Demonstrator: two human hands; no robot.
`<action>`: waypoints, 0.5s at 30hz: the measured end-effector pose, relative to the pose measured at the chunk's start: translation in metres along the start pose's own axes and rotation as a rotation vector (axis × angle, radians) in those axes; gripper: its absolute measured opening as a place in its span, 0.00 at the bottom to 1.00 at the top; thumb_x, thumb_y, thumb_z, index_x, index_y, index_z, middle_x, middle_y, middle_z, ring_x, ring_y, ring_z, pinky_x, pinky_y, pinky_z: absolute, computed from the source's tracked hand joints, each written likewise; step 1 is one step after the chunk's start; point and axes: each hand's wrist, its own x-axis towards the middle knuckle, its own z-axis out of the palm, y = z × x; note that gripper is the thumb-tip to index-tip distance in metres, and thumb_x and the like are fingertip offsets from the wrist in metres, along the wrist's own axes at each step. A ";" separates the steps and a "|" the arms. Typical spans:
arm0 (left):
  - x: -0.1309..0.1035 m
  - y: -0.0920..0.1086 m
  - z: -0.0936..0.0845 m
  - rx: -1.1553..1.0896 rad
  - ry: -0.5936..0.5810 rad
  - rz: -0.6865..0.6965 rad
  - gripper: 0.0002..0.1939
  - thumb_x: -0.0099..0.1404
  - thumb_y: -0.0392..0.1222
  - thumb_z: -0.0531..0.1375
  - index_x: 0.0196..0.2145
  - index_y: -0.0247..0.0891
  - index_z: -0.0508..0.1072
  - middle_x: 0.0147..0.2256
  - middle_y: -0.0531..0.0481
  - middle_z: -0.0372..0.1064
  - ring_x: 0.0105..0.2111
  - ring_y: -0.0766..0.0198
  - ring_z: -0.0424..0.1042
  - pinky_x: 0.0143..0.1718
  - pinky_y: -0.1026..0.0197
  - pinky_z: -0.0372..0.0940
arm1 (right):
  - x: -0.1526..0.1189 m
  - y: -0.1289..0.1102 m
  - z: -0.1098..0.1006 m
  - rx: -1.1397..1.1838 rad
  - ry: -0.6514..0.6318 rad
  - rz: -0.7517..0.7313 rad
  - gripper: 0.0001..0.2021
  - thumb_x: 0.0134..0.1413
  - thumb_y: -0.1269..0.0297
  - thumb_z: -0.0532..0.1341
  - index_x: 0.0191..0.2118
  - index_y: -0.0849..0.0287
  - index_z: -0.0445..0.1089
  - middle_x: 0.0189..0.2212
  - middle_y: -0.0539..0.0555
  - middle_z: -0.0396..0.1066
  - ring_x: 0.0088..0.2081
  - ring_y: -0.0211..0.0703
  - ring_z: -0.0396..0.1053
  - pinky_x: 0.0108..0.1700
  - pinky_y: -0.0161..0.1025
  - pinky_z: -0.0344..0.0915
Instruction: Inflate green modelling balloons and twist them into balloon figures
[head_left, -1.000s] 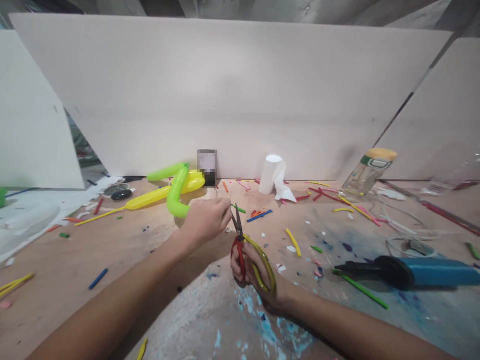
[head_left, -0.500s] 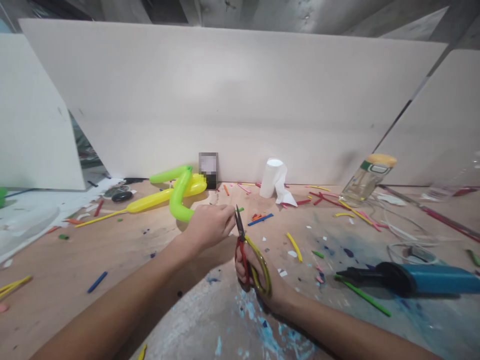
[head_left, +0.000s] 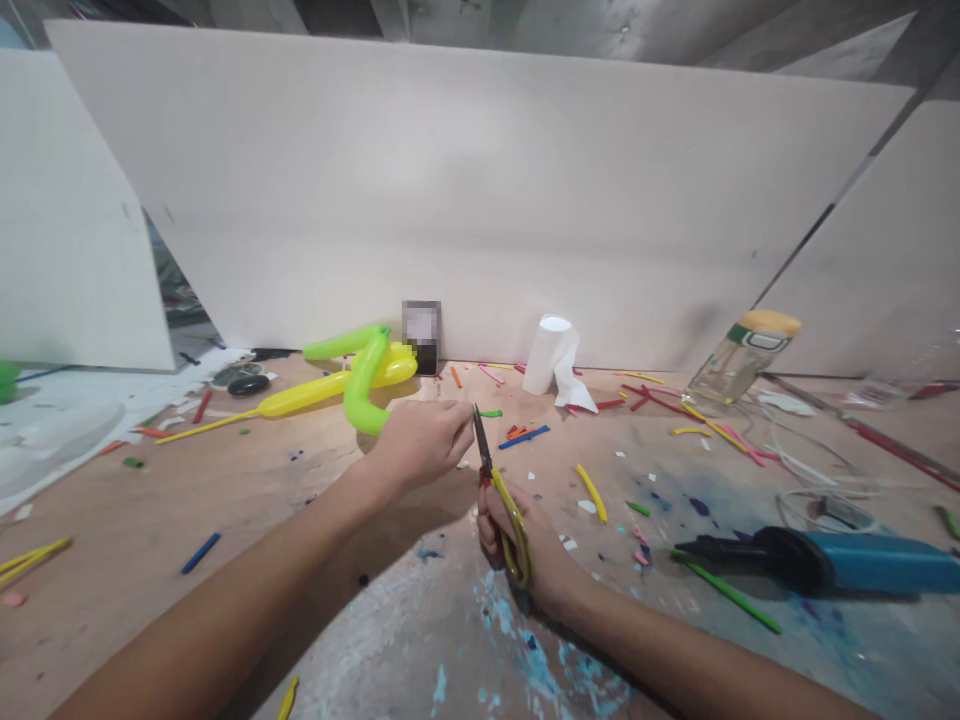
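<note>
My left hand (head_left: 424,440) is closed on the lower end of a bent lime-green balloon (head_left: 361,385), which leans over a yellow balloon (head_left: 307,393). A thin green end (head_left: 490,413) sticks out beyond its fingertips. Scissors (head_left: 512,520) with red and yellow handles are in my right hand (head_left: 529,540), their blades pointing up beside the left fingertips at the green end. The blades look nearly closed.
A white paper roll (head_left: 545,355) and a tilted clear bottle (head_left: 739,360) stand near the white panel (head_left: 480,200). At the right lies a blue pump (head_left: 877,560). Coloured balloon scraps are scattered over the table (head_left: 300,640). A black phone-like object (head_left: 426,358) leans at the back.
The scissors' handles have come together and the blades have closed at the green end. The view has shifted slightly. My left hand stays closed on the lime-green balloon.
</note>
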 end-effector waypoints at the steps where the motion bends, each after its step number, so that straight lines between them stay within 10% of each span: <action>1: 0.000 0.000 0.000 -0.003 0.002 -0.003 0.16 0.68 0.46 0.45 0.28 0.39 0.66 0.28 0.51 0.71 0.26 0.62 0.67 0.23 0.60 0.45 | -0.001 -0.001 0.000 -0.005 -0.003 -0.006 0.20 0.47 0.45 0.60 0.26 0.57 0.58 0.14 0.42 0.53 0.16 0.30 0.49 0.20 0.31 0.48; 15: 0.000 0.004 -0.002 -0.044 -0.010 0.014 0.14 0.66 0.43 0.46 0.28 0.39 0.68 0.28 0.50 0.71 0.26 0.61 0.67 0.24 0.61 0.47 | -0.002 0.004 -0.001 0.002 0.024 -0.061 0.19 0.50 0.43 0.57 0.30 0.56 0.57 0.17 0.42 0.51 0.19 0.33 0.48 0.22 0.33 0.46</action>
